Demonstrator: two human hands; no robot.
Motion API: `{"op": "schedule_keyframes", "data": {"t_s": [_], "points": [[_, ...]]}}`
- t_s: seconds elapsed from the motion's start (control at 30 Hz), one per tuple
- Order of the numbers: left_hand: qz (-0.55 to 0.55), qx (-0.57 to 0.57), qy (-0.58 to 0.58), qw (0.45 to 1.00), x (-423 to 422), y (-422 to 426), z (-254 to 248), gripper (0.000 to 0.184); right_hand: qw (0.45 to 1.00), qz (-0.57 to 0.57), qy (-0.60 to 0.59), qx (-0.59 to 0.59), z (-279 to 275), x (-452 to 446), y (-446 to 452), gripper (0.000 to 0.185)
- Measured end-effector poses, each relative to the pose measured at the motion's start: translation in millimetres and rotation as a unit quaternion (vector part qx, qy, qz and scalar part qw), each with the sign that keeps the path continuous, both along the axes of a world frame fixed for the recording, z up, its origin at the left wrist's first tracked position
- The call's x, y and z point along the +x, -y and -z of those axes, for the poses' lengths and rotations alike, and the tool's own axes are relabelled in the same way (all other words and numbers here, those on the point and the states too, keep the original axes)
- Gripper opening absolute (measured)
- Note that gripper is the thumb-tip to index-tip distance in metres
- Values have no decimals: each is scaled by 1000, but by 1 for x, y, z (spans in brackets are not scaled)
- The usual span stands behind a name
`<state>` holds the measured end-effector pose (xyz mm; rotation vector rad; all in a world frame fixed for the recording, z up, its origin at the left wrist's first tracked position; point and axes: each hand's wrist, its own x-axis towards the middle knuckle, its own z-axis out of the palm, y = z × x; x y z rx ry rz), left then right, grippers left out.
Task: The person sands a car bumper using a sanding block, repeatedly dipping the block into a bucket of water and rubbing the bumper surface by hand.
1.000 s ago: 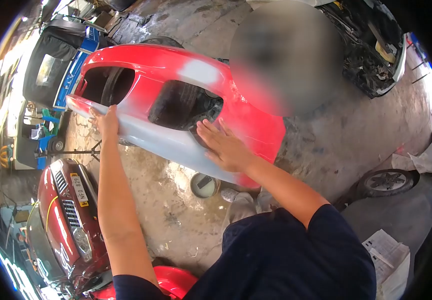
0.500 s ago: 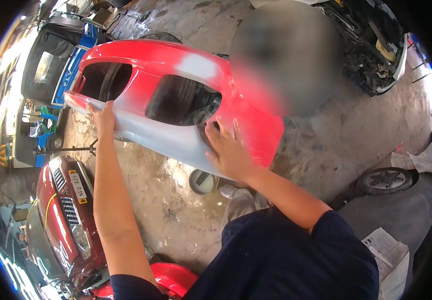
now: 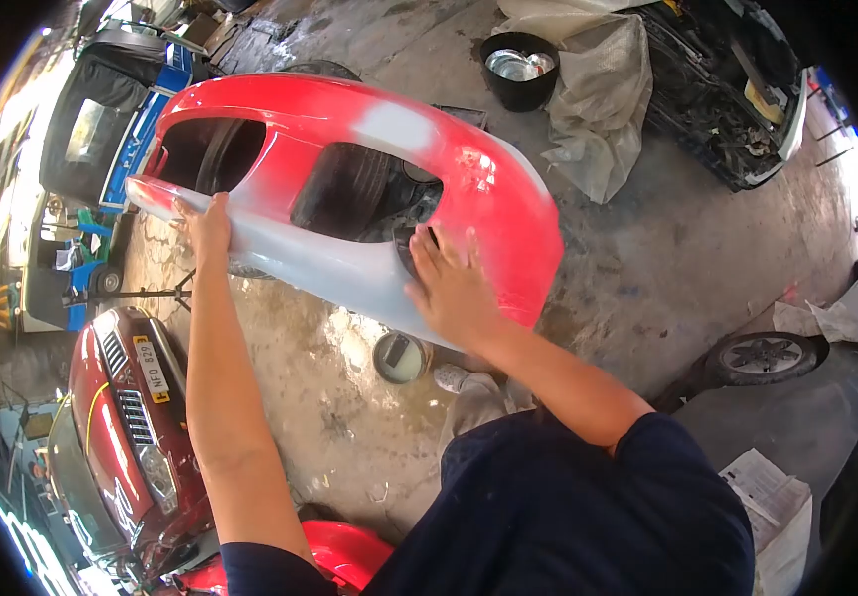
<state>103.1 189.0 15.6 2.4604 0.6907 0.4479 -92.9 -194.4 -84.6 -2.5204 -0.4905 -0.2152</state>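
Head view: The red-and-grey bumper [image 3: 508,214] serves as reference. The left hand [image 3: 208,230] rests on the grey strip near the bumper's left end, thumb and fingers parted; whether they curl beneath the edge cannot be told. The right hand [image 3: 457,298] lies over the same strip, just beside the lower right corner of the right-hand opening. Its fingers are extended and spread, with a dark pad [image 3: 405,250] partly visible beside and beneath them; any grip on it is hidden.

Markings: Below and left of the bumper, a maroon car [image 3: 101,397] carries a number plate [image 3: 151,370] reading "NFO 829". Left of the bumper, a blue vehicle panel [image 3: 134,154] bears pale lettering, not fully legible. Well apart, below and right of the bumper, a printed sheet [image 3: 759,489] shows text too small to read. A bucket [image 3: 377,358] stands just below the bumper.
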Motion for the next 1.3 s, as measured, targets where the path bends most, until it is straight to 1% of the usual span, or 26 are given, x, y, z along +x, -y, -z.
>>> {"op": "schedule_keyframes", "data": {"t_s": [0.1, 0.2, 0.3, 0.4, 0.47, 0.5, 0.57, 0.6, 0.67, 0.77, 0.87, 0.97, 1.0, 1.07, 1.17, 1.23, 1.3], "points": [[-6, 4, 14, 1000, 4, 2, 1, 112, 998, -36, -16, 53, 3, -15, -5, 67], [-12, 6, 12, 1000, 1, -1, 3, 112, 999, -33, 41, -5, 8, 9, 20, 66], [-5, 10, 25, 1000, 4, 3, 3, 112, 990, 21, -64, 128, -1, 14, 19, 64], [11, -5, 38, 999, -2, 7, -3, 110, 980, 1, -28, 197, -2, 0, 47, 66], [13, -16, 45, 999, -5, 10, -6, 109, 977, -81, -55, 191, 27, -19, 47, 68], [7, -16, 47, 999, -6, 13, -6, 108, 972, -121, -68, 187, 24, -23, 45, 68], [-6, 2, 52, 999, -7, 19, -7, 107, 961, -150, -63, 222, 21, -15, 24, 70], [-13, 19, 54, 998, -8, 21, -6, 107, 954, -165, -61, 241, 10, -8, 7, 70], [-17, 48, 55, 997, -10, 20, -3, 107, 943, -226, -11, 245, -11, 20, -28, 71], [3, 61, 63, 996, -5, 14, -3, 108, 925, -251, -49, 282, -21, 34, -34, 72], [3, 51, 72, 996, -12, 18, -5, 108, 940, -250, -85, 216, 7, 5, 19, 71], [-4, 60, 70, 996, -11, 19, -2, 107, 938, -210, -101, 258, 25, -19, 34, 70], [-6, 60, 67, 996, -12, 18, 0, 107, 936, -224, -76, 259, 18, -14, 21, 70], [-1, 34, 65, 997, -6, 14, 1, 107, 932, -256, -14, 255, -11, 24, -23, 70], [18, -2, 60, 998, -3, 3, -2, 107, 938, -248, 5, 240, -27, 44, -49, 70], [21, 4, 83, 996, -8, 10, -2, 107, 951, -233, -1, 205, -5, 21, -17, 70], [2, 35, 70, 997, -13, 17, -1, 106, 960, -214, -22, 179, 24, -13, 20, 70]]}}
